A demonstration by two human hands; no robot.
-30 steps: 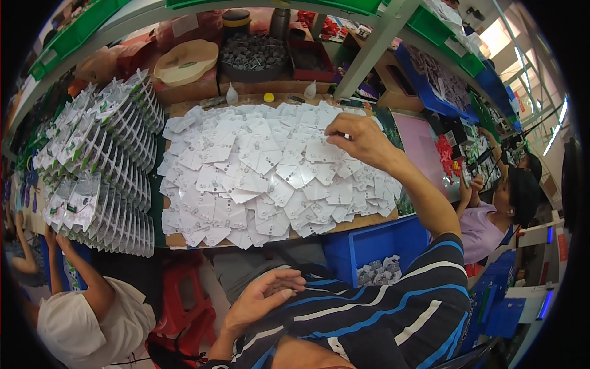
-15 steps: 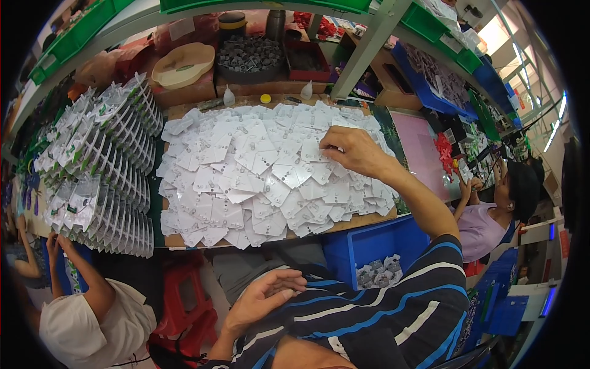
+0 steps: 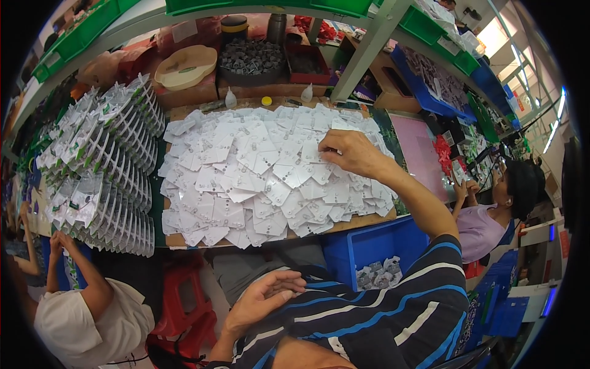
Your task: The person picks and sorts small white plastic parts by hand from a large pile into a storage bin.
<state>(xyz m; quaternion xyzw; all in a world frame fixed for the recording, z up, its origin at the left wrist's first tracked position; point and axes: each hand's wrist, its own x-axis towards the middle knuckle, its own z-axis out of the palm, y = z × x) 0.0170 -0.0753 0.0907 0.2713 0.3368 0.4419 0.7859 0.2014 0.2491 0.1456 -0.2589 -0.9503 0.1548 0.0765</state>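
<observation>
A wide heap of white cards, each with small clear or grey pieces on it, covers the board in front of me. Over the heap's right part, my right hand is bent down with its fingers curled together at the edge of a card; whatever sits between the fingertips is too small to make out. My left hand lies against my striped shirt near my lap, fingers stretched out, holding nothing.
Stacked clear packs rise to the left. Behind the heap are a round tub of grey parts, a cream basin and small white bottles. A blue bin stands near my right side. Co-workers sit at both sides.
My right hand stays at nearly the same spot on the heap, its fingers shifting only slightly. The left hand has not visibly moved. The co-worker on the right has raised a held item.
</observation>
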